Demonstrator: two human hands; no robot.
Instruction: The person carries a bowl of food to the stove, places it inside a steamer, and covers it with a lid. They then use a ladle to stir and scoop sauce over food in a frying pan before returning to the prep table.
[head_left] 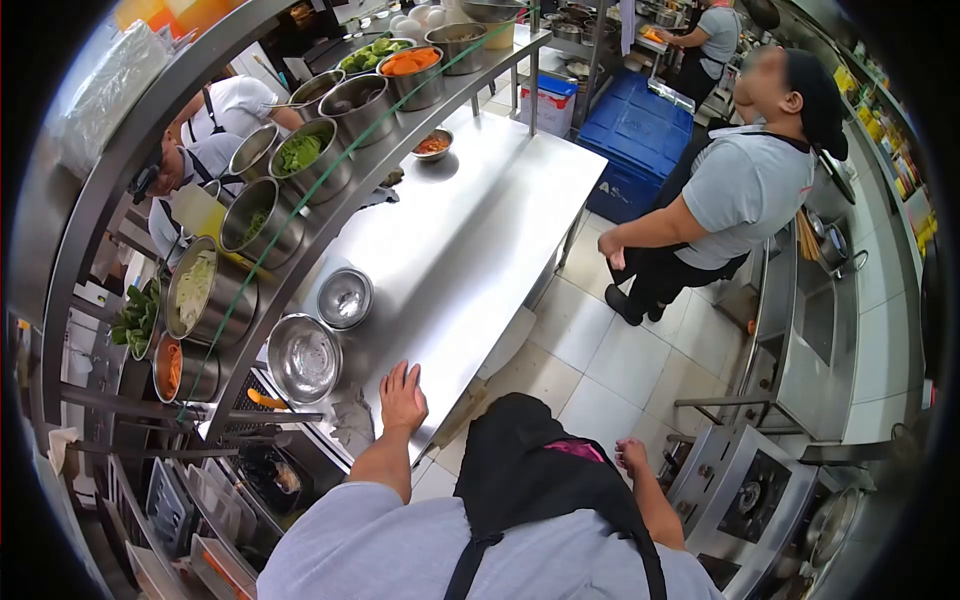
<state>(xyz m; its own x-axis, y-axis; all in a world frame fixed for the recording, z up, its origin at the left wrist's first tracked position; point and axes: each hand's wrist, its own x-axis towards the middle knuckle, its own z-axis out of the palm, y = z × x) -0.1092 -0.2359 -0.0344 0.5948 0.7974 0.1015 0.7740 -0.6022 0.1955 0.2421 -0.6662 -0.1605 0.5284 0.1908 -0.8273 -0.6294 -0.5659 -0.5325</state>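
Steel worktable point(470, 240): the left hand point(402, 398) rests flat on its near edge, fingers spread apart and gripping nothing. An empty steel bowl point(304, 357) sits just beside that hand, with a smaller bowl point(345, 298) behind it. A grey cloth point(352, 420) lies near the hand at the table edge. The right hand point(632, 455) hangs loosely open at the person's side, empty, near a gas stove point(745, 495). A co-worker point(735, 195) stands across the tiled aisle, well apart.
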